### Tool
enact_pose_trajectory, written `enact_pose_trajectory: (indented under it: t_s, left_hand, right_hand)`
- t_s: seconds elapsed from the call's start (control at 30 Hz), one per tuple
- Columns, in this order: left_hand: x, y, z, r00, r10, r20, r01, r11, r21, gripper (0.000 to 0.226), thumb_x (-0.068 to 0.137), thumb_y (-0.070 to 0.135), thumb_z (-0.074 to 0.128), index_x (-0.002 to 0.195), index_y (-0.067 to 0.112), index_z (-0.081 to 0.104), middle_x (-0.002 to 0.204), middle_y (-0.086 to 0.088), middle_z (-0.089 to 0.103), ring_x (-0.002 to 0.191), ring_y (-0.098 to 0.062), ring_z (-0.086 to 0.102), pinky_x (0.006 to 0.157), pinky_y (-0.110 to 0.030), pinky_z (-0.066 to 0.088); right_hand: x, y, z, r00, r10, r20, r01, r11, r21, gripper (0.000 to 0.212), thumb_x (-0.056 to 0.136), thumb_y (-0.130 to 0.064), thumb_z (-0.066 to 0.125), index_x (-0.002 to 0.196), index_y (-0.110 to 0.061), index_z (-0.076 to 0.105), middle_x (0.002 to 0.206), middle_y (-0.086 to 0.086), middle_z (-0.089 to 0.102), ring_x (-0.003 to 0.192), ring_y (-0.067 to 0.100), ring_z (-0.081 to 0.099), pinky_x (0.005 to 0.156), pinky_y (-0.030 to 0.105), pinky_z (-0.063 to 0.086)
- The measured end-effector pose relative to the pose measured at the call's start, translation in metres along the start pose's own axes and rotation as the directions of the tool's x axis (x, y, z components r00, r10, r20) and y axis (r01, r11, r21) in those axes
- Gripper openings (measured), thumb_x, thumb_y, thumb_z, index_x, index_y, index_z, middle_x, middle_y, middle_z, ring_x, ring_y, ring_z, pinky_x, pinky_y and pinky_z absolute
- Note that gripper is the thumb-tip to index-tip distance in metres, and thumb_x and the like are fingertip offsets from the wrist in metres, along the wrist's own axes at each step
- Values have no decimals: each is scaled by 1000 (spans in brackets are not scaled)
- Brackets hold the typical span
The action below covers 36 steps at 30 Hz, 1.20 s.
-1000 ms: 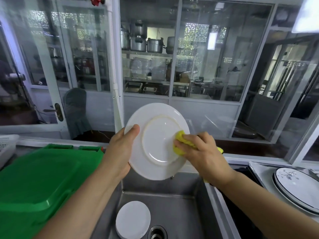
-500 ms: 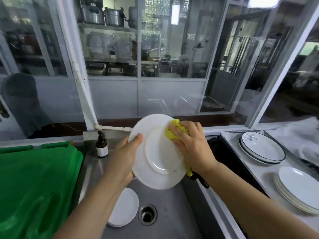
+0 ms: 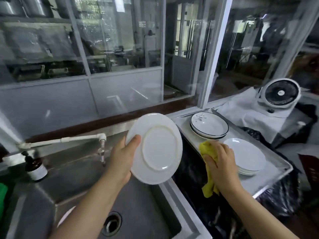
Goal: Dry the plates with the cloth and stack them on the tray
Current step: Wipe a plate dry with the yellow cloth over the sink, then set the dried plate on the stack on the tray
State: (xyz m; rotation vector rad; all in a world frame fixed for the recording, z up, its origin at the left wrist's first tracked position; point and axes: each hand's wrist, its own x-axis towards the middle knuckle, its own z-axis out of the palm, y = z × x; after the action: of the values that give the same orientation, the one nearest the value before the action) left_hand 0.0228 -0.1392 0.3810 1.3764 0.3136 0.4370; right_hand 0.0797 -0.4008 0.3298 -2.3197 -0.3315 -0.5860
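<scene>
- Left hand point(image 3: 123, 156) grips a white plate point(image 3: 156, 149) by its left rim, thumb over the edge onto the underside, fingers hidden behind.
- Plate is held tilted nearly upright above the sink point(image 3: 138, 204), foot ring facing the person.
- Right hand point(image 3: 220, 163) is curled round a yellow cloth point(image 3: 208, 152); one end bunches out above the fingers, the other hangs below the wrist.
- Cloth and right hand are apart from the held plate, to its right, with a dark gap between.
- Right hand sits over the near left edge of a metal tray point(image 3: 276, 171).
- On the tray: a stack of white plates point(image 3: 246, 156) just beside the right hand, and a stack of dark-rimmed plates point(image 3: 209, 125) behind it, the top one bearing a small motif.
- Sink is steel, with a round drain point(image 3: 111, 223); the edge of another white plate point(image 3: 64, 218) shows beside the left forearm.
- A white tap pipe point(image 3: 69, 139) runs along the back of the sink; a brown bottle point(image 3: 35, 167) stands at its left.
- A white fan point(image 3: 278, 94) sits on a white cloth covering point(image 3: 241, 109) beyond the tray.
- Glazed partitions with pale frames enclose the counter; shelving and a door show dimly behind.
</scene>
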Motion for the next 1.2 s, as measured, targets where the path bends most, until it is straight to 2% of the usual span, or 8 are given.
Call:
enact_pose_trajectory:
  t_s: [0.13, 0.37, 0.5, 0.67, 0.83, 1.0, 1.13, 1.2]
  left_hand:
    - [8, -35, 94, 993, -16, 113, -2, 988, 153, 12, 89, 41, 60, 93, 34, 69, 88, 7, 73, 87, -20, 68, 67, -34, 54]
    - [22, -97, 270, 976, 5, 220, -79, 940, 332, 13, 91, 29, 60, 81, 34, 67, 79, 19, 72, 77, 3, 65, 63, -14, 48]
    - [27, -125, 340, 913, 93, 397, -331, 738, 588, 26, 89, 44, 58, 101, 25, 70, 90, 6, 72, 86, -16, 66, 76, -33, 52]
    - [34, -157, 408, 727, 143, 671, -679, 298, 671, 29, 96, 43, 46, 113, 27, 63, 101, 8, 66, 93, -15, 61, 73, -30, 45]
    - [36, -190, 443, 420, 230, 878, -886, -106, 451, 24, 62, 32, 87, 66, 18, 68, 59, 5, 60, 50, -13, 60, 32, -19, 38]
    - [51, -231, 449, 273, 395, 877, -876, -275, 396, 30, 87, 27, 47, 69, 14, 68, 59, 2, 55, 51, -14, 56, 35, -25, 35]
    - [51, -251, 449, 196, 426, 883, -872, -337, 356, 9, 70, 10, 64, 74, 13, 71, 61, 1, 57, 52, -15, 56, 39, -26, 38]
    - [52, -260, 446, 175, 450, 876, -880, -328, 344, 25, 60, 0, 69, 81, 11, 66, 65, 0, 61, 54, -17, 56, 42, -27, 41]
  right_hand:
    - [3, 88, -39, 994, 105, -7, -105, 994, 7, 41, 88, -12, 64, 128, -12, 55, 116, 1, 52, 104, 14, 39, 90, 26, 31]
    - [36, 230, -107, 968, 247, -52, -246, 969, 25, 41, 84, -8, 68, 123, -11, 58, 108, -6, 49, 102, 8, 39, 88, 15, 27]
    - [54, 286, -131, 948, 309, -74, -308, 951, 27, 42, 81, -4, 70, 122, -9, 59, 106, -8, 48, 104, 11, 42, 89, 21, 29]
    - [60, 332, -147, 919, 386, -84, -382, 923, 54, 41, 85, -8, 67, 124, -13, 57, 111, -7, 48, 106, 11, 42, 92, 25, 29]
    - [59, 361, -159, 893, 437, -104, -436, 899, 39, 41, 84, -9, 67, 124, -14, 58, 109, -6, 48, 104, 12, 44, 88, 24, 29]
    - [61, 381, -166, 872, 473, -126, -475, 880, 20, 40, 85, -10, 67, 123, -16, 58, 109, -8, 48, 105, 14, 46, 88, 27, 31]
    - [66, 389, -163, 867, 482, -126, -484, 875, 14, 40, 85, -11, 66, 124, -17, 57, 108, -10, 47, 105, 12, 46, 90, 27, 32]
    - [68, 392, -160, 864, 488, -125, -490, 872, 14, 40, 85, -11, 66, 124, -17, 57, 108, -10, 47, 105, 12, 45, 90, 26, 32]
